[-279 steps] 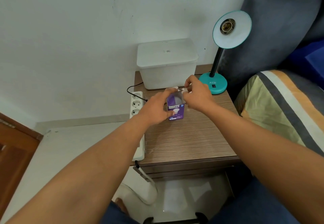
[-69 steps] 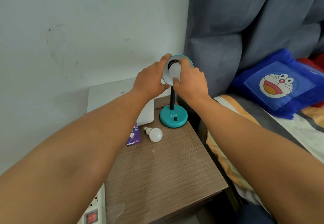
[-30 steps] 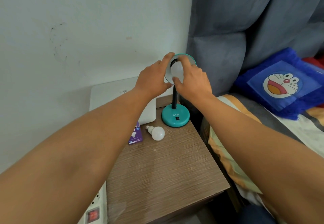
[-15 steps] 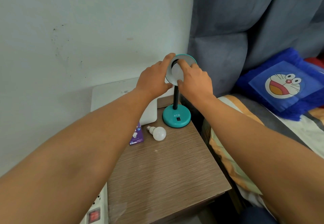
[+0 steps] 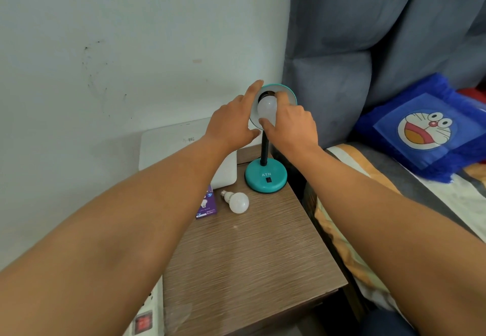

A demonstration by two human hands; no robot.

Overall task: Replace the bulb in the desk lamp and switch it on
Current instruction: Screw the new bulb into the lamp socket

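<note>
One white frosted bulb [image 5: 267, 108] unlit in teal lamp shade [image 5: 290, 96], right hand [image 5: 292, 128] gripping

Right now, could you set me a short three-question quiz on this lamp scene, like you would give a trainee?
1. True or false: the bulb in the lamp is lit.
2. Which hand grips that bulb? A) left hand B) right hand
3. What lies on the bedside table between the purple box and the lamp base?

Key: 1. False, it is dark. 2. B; the left hand steadies the teal shade. 3. A loose bulb on its side.
</note>
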